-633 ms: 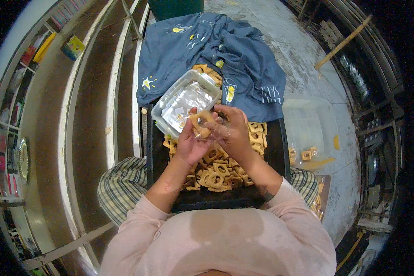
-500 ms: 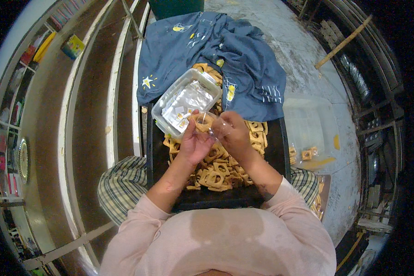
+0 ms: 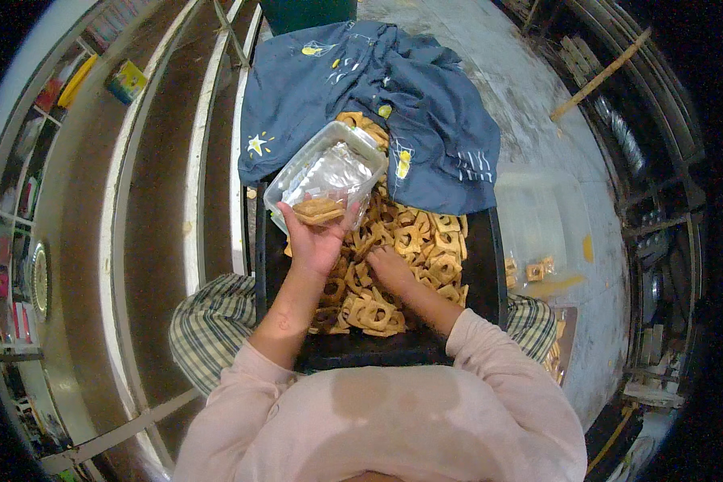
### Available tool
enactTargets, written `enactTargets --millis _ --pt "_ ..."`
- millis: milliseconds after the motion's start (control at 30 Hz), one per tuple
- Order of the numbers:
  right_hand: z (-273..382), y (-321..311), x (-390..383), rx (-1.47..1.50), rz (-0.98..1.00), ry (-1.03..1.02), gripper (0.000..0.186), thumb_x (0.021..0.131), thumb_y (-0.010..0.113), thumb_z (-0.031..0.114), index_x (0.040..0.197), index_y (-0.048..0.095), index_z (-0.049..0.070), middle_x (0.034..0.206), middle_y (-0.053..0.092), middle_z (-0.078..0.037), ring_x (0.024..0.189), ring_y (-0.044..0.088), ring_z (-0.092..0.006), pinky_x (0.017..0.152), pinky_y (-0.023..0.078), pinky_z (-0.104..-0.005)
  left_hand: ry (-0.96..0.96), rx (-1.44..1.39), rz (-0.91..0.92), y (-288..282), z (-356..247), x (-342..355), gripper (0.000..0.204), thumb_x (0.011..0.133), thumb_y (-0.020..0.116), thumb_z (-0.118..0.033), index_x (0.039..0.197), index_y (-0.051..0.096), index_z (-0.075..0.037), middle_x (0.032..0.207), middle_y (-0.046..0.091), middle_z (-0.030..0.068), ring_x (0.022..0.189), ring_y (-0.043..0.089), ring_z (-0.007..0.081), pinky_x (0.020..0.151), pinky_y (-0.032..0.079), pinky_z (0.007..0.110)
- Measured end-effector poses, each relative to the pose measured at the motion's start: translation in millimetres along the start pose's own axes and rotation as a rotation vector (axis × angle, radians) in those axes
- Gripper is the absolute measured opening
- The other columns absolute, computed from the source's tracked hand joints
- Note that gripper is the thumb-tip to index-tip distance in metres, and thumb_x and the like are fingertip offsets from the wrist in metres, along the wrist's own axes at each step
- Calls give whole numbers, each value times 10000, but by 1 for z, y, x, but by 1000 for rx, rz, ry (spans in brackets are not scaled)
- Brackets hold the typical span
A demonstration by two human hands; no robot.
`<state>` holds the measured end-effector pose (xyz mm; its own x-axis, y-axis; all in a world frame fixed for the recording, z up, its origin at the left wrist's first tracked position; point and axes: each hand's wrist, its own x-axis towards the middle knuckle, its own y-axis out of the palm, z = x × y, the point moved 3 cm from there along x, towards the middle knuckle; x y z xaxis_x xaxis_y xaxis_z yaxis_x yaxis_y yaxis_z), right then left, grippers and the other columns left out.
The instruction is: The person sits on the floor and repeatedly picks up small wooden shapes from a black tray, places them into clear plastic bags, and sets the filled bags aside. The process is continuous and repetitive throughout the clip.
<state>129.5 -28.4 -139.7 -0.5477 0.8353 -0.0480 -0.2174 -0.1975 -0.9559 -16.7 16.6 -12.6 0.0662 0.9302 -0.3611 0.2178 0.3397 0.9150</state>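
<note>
In my left hand (image 3: 317, 247) is a clear plastic bag with square biscuits (image 3: 320, 211) in it, held over the near end of a clear plastic tub (image 3: 278, 178). Silvery clear packaging (image 3: 347, 165) lies inside that tub. My right hand (image 3: 389, 267) reaches down into a heap of square biscuits with round holes (image 3: 373, 312). Its fingertips are hidden among the biscuits, so I cannot tell if they grip one. A black crate (image 3: 386, 354) across my lap carries the heap and the tub.
A blue patterned cloth (image 3: 313, 104) covers the crate's far end. On the floor at the right stands a clear bin (image 3: 538, 189) with a few packed biscuits (image 3: 536, 270). White-edged steps or shelves (image 3: 194, 161) run along the left. A wooden stick (image 3: 598, 76) leans at the far right.
My hands have parted. The left has moved slightly left and nearer with the bag, now showing biscuits lying flat. My right hand has left the bag and come down into the heap.
</note>
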Motion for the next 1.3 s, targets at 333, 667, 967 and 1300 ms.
enactTargets --millis 333,667,967,1300 --pt "-26 -119 7 1443 -546 491 317 827 525 175 1117 473 60 943 567 -59 798 562 -187 674 468 -297 182 135 -83 -3 -2 3 529 814 448 -473 1192 318 -126 1119 415 141 1038 444 306 876 396 502" --pt "-7 -124 9 2291 -258 343 410 775 607 233 1096 485 9 1067 538 -111 933 531 -219 818 417 -355 337 361 44 -8 2 -2 471 839 530 -246 1220 261 -181 1172 381 89 1061 435 271 924 380 402" --pt "8 -136 20 2189 -276 226 235 824 548 253 961 545 62 948 565 -46 846 550 -174 767 436 -316 525 762 135 -3 10 -2 454 839 530 -202 1193 255 -129 1161 389 128 1020 476 257 896 408 361" --pt "16 -190 11 1276 -624 143 220 882 459 216 1012 382 57 948 494 -57 754 517 -117 636 448 -229 32 164 -78 -1 7 2 548 831 479 -426 1143 343 3 1137 414 138 1023 474 263 886 440 371"
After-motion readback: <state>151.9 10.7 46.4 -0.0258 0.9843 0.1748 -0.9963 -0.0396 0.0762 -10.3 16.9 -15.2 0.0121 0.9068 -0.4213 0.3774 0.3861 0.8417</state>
